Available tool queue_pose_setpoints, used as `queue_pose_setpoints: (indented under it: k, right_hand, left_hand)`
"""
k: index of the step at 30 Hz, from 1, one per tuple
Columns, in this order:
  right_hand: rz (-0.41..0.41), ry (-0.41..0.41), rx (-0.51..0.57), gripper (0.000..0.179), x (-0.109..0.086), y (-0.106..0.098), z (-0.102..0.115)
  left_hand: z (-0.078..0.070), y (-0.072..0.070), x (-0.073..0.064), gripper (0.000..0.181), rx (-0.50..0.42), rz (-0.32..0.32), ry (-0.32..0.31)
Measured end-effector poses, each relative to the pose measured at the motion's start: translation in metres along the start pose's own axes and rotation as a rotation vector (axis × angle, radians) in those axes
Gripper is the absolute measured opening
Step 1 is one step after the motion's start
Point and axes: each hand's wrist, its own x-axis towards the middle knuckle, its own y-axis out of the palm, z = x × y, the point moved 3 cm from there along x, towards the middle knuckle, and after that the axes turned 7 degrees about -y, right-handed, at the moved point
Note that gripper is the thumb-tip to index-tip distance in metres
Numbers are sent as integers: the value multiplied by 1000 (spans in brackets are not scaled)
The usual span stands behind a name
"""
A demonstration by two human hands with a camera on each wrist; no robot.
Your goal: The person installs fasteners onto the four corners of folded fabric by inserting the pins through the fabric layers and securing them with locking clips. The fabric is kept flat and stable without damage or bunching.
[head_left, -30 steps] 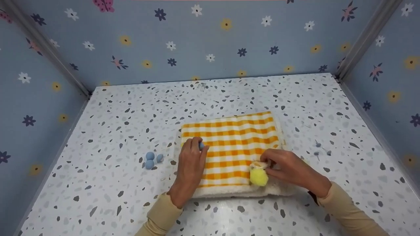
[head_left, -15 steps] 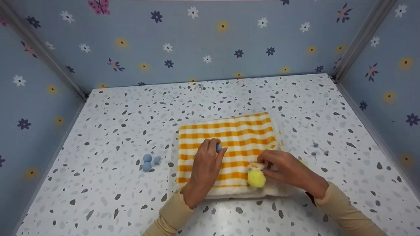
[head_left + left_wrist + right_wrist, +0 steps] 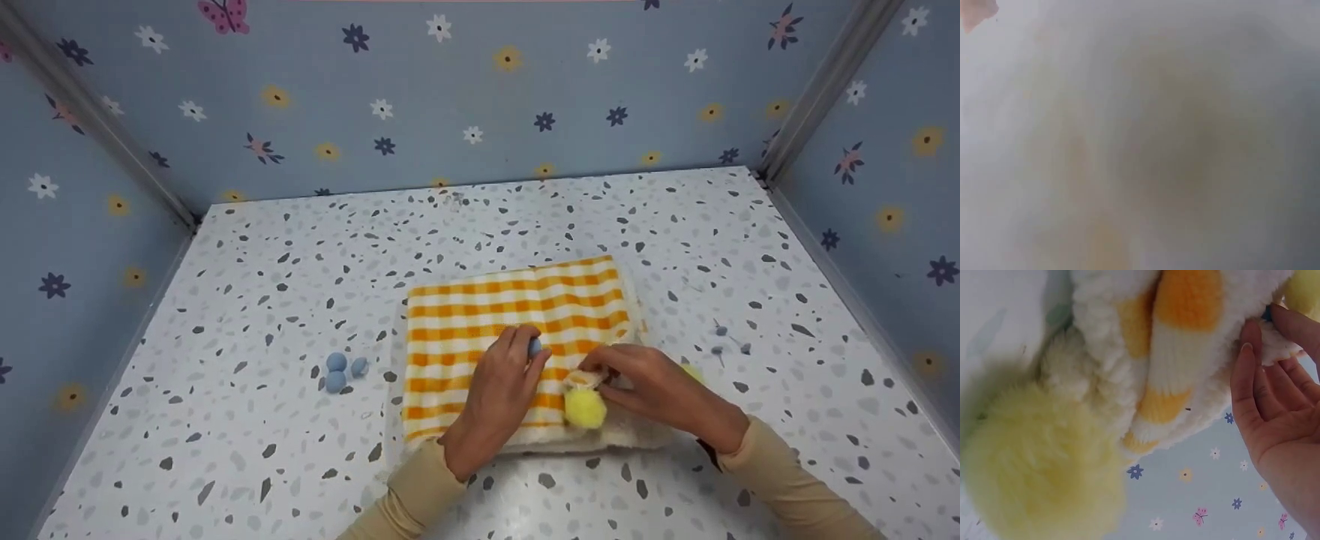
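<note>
Head view: left hand [image 3: 501, 386] grips rounded blue piece [image 3: 534, 347]; right hand [image 3: 660, 386] pinches orange-white checked cloth [image 3: 469, 311] by its near-right corner, presumably steadying it.

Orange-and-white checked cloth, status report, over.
Left hand holds small rounded blue piece over cloth. Right hand pinches cloth's edge. Fluffy yellow pompom beside right hand, possibly in the way.

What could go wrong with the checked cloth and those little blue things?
The small blue piece in the left hand might slip and roll away. The checked cloth pinched by the right hand could flop loose if let go. And the thin-stemmed blue pieces lying further right might prick someone, if those stems are sharp.
</note>
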Motion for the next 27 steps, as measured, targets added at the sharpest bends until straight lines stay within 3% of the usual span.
queue_pose_setpoints:
  k: [5, 9, 22, 27]
  right_hand:
    - [-17, -39, -13, 38, 1, 1, 1]
    - [-28, -52, -36, 37, 1, 1, 2]
    - [-35, -83, -47, 43, -1, -1, 2]
    - [-37, -93, -37, 44, -1, -1, 3]
  left_hand:
    - [-5, 6, -1, 20, -30, 51, -4]
    - [-8, 11, -2, 20, -114, 109, -24]
    - [-7, 20, -4, 25, -303, 309, -124]
    - [-4, 20, -4, 26, -338, 321, -123]
